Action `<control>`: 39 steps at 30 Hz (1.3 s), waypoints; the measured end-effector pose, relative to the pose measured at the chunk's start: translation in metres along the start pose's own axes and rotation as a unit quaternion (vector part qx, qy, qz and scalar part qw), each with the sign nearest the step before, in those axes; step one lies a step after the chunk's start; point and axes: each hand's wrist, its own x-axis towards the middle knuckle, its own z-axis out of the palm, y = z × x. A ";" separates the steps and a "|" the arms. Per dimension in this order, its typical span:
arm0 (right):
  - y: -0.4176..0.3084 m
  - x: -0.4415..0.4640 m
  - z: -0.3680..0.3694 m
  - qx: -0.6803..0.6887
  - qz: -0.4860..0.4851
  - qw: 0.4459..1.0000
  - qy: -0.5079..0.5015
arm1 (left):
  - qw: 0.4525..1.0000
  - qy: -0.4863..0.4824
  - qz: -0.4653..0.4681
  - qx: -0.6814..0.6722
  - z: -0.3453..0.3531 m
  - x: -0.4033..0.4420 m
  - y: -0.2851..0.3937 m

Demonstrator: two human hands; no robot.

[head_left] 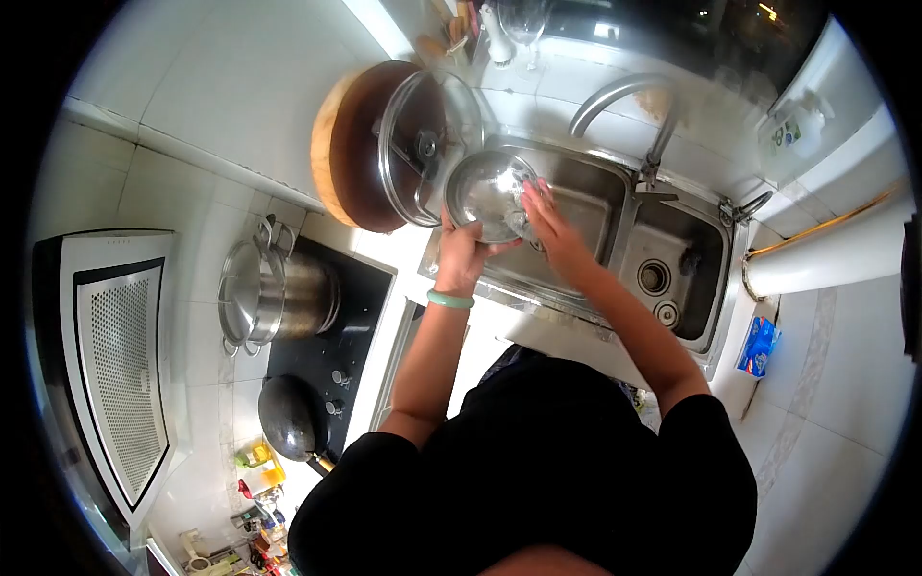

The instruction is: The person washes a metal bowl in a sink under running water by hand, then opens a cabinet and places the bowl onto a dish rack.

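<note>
Over the left edge of the large sink basin (600, 202), a round shiny metal bowl (477, 187) is tilted with its inside towards me. My left hand (463, 253) grips its near rim, thumb over the edge; a pale green bangle (450, 300) circles that wrist. My right hand (549, 230) lies against the bowl's right side, fingers stretched out. Something small and shiny shows beside those fingertips, too unclear to name. Behind the bowl leans a glass lid (389, 144) with a metal rim.
A round wooden board (331, 144) leans on the wall. The faucet (615, 91) arches over the sink, beside a smaller basin (687, 250) with a drain. On the black stove (351, 283) stand a lidded steel pot (305, 298) and a dark wok (286, 418).
</note>
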 end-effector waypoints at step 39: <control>0.051 0.041 -0.007 0.044 0.223 0.947 0.228 | 0.985 -0.013 0.142 0.101 0.051 -0.025 -0.023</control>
